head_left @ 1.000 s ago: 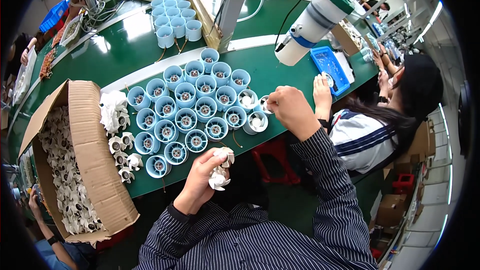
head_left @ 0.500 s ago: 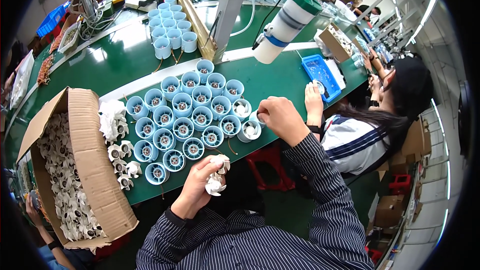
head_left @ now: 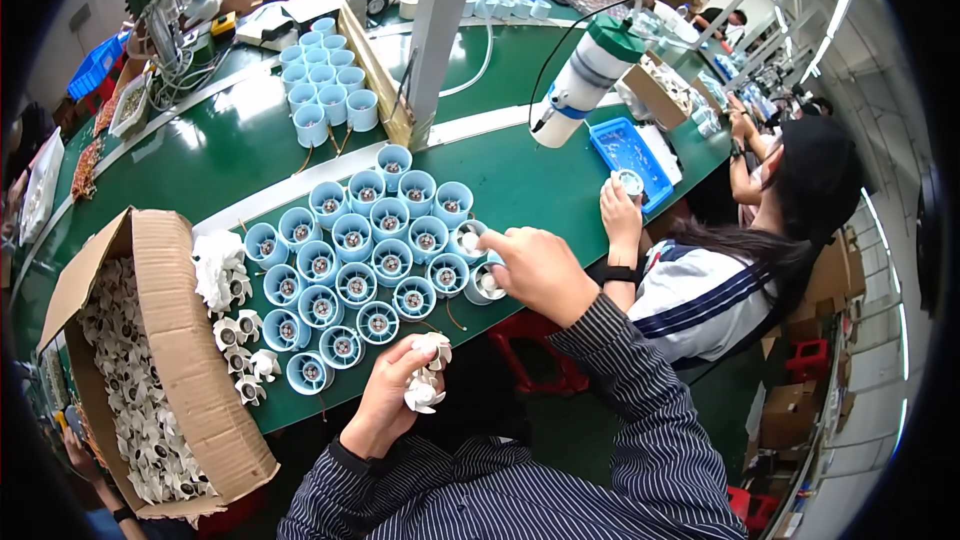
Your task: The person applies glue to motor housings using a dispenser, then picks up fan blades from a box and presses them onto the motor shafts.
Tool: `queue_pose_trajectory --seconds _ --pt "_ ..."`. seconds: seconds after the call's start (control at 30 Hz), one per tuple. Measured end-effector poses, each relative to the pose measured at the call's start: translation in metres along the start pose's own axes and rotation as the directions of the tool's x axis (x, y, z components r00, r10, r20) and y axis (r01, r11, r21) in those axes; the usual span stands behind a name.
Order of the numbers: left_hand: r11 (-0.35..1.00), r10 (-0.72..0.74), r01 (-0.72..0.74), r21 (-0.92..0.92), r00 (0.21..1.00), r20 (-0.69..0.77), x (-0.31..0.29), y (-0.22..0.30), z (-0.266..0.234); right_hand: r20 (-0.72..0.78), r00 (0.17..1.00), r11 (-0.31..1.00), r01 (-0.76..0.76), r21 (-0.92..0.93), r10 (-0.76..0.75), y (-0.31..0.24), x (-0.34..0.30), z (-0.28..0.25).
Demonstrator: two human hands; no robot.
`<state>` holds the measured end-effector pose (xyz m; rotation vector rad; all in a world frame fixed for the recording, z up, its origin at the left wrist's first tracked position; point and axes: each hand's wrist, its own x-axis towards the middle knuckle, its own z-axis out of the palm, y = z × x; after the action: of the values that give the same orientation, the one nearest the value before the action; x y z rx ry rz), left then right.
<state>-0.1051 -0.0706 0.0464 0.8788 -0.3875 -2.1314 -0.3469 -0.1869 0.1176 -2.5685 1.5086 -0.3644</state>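
On the green table stand many light blue round fan housings (head_left: 356, 283) in close rows, open side up, with hubs and spokes inside. Two white fan impellers (head_left: 425, 392) are gripped in my left hand (head_left: 385, 395), beyond the table's front edge. My right hand (head_left: 545, 275) reaches to the right end of the rows, index finger stretched toward a housing (head_left: 468, 240) with white blades in it. Another housing with a white impeller (head_left: 488, 284) stands just below these fingers. The right hand's thumb side partly hides one more housing; what it grips there is not visible.
A cardboard box (head_left: 205, 360) full of white impellers stands at left, beside loose impellers (head_left: 238, 332) and a white bag. More blue housings (head_left: 325, 80) stand farther back. A white cylinder with a green cap (head_left: 585, 80) hangs ahead. At right, a co-worker sits near a blue tray (head_left: 632, 162).
My right hand has shifted left and down in the picture, its index finger now stretched out more. My left hand still holds the impellers. The view has shifted slightly.
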Motion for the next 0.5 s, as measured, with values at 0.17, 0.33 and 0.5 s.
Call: queue_pose_trajectory --seconds 0.17,0.33,0.5 --pt "1.0 0.008 -0.008 -0.017 1.0 -0.027 -0.003 0.003 -0.002 0.062 0.998 0.999 0.012 -0.031 -0.01 0.022 0.005 0.003" --pt "1.0 0.008 -0.009 -0.009 1.0 -0.027 -0.001 0.0 0.002 0.005 0.987 0.987 -0.157 -0.042 0.158 0.059 -0.004 -0.008" --pt "1.0 0.0 0.0 -0.008 1.0 -0.016 0.0 0.001 -0.002 -0.107 0.949 0.95 -0.304 -0.074 0.296 0.067 0.02 -0.003"
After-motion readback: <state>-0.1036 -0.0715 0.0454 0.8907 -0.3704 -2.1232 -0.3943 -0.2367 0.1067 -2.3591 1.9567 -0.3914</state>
